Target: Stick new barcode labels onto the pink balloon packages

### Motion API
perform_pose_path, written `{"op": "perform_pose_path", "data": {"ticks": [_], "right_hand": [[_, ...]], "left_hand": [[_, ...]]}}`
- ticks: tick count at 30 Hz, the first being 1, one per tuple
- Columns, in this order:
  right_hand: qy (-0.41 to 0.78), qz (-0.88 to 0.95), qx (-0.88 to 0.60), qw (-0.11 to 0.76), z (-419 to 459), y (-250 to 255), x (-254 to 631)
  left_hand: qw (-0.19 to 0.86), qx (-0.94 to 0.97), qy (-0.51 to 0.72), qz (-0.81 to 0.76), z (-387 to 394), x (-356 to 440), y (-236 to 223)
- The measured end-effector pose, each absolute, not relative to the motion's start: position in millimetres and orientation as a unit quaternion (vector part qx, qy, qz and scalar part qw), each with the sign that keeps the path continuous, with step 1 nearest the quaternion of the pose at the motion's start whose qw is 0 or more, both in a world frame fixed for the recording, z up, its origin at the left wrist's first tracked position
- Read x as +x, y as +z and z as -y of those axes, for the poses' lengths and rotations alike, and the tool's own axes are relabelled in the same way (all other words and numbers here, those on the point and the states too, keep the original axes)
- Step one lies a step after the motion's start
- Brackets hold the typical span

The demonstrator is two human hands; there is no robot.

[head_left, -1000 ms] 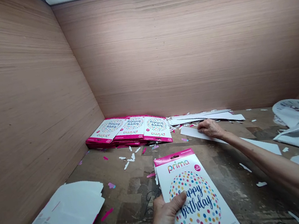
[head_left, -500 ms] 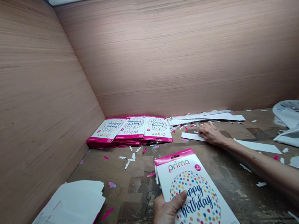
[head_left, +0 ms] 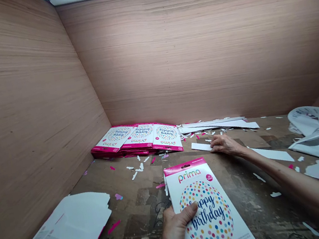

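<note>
My left hand (head_left: 176, 229) is closed on a white and pink "happy birthday" packet (head_left: 208, 211), thumb across its front and fingers hidden behind. The packet is tilted up towards me, low in the middle of the view. Farther out on the right, my right hand (head_left: 225, 144) has its bent fingers pressed together at the right end of a white strip (head_left: 200, 146), which lies on the worktop. Stacks of matching packets (head_left: 142, 132) stand against the back wall, to the left of that hand.
More long white strips (head_left: 218, 125) lie along the back wall. Large white printed sheets (head_left: 80, 214) rest at the lower left. A crumpled white printed bag (head_left: 315, 122) is at the right. White and pink scraps (head_left: 137, 171) litter the brown worktop (head_left: 133, 217). Wooden panels (head_left: 196, 48) enclose the space.
My right hand's fingers have shifted slightly down and towards me at the strip's end, looking less fist-like. My left hand keeps its hold on the packet. The view has moved slightly.
</note>
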State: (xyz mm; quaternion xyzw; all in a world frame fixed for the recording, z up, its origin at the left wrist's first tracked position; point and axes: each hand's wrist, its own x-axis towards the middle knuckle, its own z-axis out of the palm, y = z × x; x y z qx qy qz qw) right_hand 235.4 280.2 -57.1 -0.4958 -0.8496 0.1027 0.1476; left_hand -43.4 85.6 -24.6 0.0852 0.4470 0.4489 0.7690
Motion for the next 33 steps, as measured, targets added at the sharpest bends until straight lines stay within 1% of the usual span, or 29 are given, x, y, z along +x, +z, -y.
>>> {"op": "perform_pose_path", "data": {"ticks": [8,11,15,18,20,22,23,25,28,30,33], "right_hand": [[0.121,0.852,-0.489,0.144,-282,-48,238],[0.09,0.845,-0.506,0.148,-280,-46,234],[0.011,0.804,-0.567,0.176,-274,-41,226],[-0.045,0.764,-0.606,0.218,-259,-22,222],[-0.059,0.758,-0.603,0.24,-241,-1,220],[-0.042,0.788,-0.562,0.248,-217,22,215],[-0.014,0.817,-0.519,0.249,-203,32,211],[0.062,0.859,-0.464,0.21,-178,45,203],[0.151,0.887,-0.421,0.117,-151,44,190],[0.177,0.891,-0.41,0.077,-144,36,183],[0.188,0.891,-0.408,0.058,-142,23,174]], "left_hand": [[0.774,0.083,0.444,-0.444,-86,-44,-26],[0.773,0.086,0.443,-0.446,-86,-44,-25],[0.772,0.091,0.443,-0.446,-86,-43,-23],[0.771,0.099,0.451,-0.44,-85,-42,-20],[0.771,0.096,0.457,-0.433,-84,-40,-18],[0.773,0.086,0.461,-0.428,-83,-39,-17],[0.772,0.082,0.463,-0.426,-83,-38,-17],[0.771,0.079,0.468,-0.424,-82,-37,-16],[0.769,0.081,0.477,-0.417,-81,-37,-16],[0.769,0.081,0.481,-0.413,-81,-37,-16],[0.77,0.084,0.481,-0.412,-81,-37,-17]]}}
